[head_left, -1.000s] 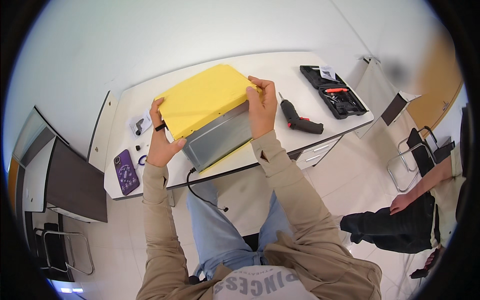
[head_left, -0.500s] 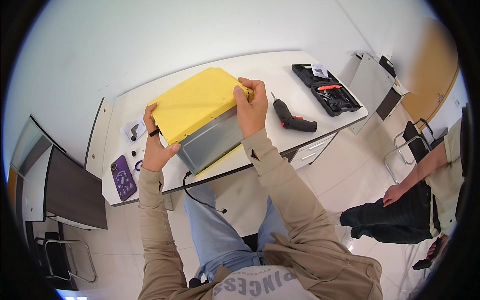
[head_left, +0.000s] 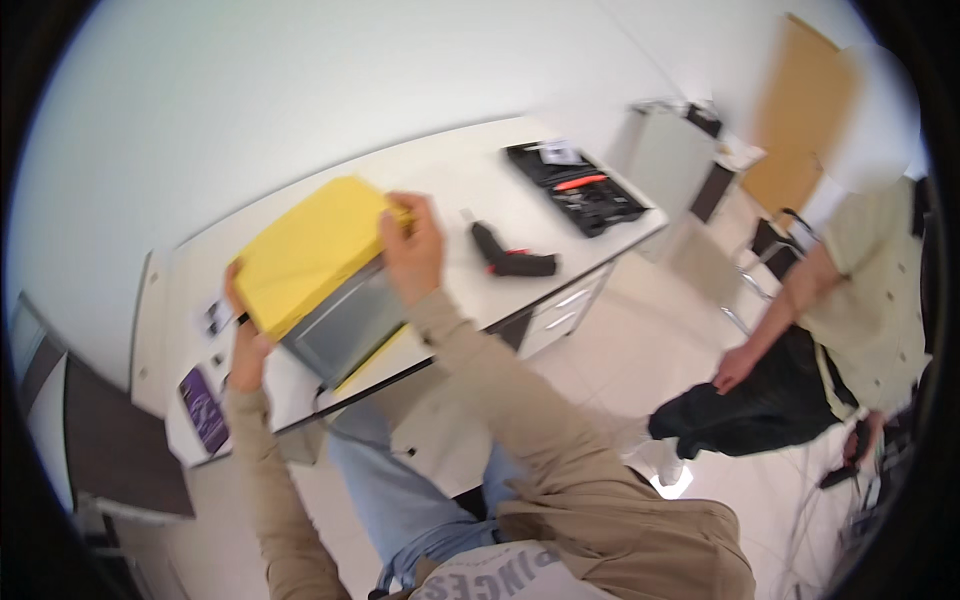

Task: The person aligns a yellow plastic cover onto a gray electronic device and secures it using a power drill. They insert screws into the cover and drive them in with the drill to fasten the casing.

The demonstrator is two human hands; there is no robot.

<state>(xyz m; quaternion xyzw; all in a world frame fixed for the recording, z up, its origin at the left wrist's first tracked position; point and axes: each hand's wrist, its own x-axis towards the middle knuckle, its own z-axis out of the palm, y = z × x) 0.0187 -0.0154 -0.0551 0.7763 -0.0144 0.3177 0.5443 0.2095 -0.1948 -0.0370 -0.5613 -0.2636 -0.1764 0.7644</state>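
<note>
The fingers of the left hand [head_left: 246, 352] are spread along the left edge of the yellow-covered metal box [head_left: 318, 248], thumb at its near corner; those of the right hand [head_left: 414, 258] clasp its right corner, thumb on top. So the box lies between both hands, touching each, on the counter [head_left: 430, 168]. Compared with a moment ago, the view has swung rightward and blurred, showing more of another person [head_left: 868, 275], while the grip looks unchanged; the hold on the box seems undisturbed. From the box's near side hangs a black cable [head_left: 370, 439]. Left of the box lies a purple phone [head_left: 204, 410]; right of it, a power screwdriver [head_left: 524, 264], then, farther right, an open tool case [head_left: 598, 212].
</note>
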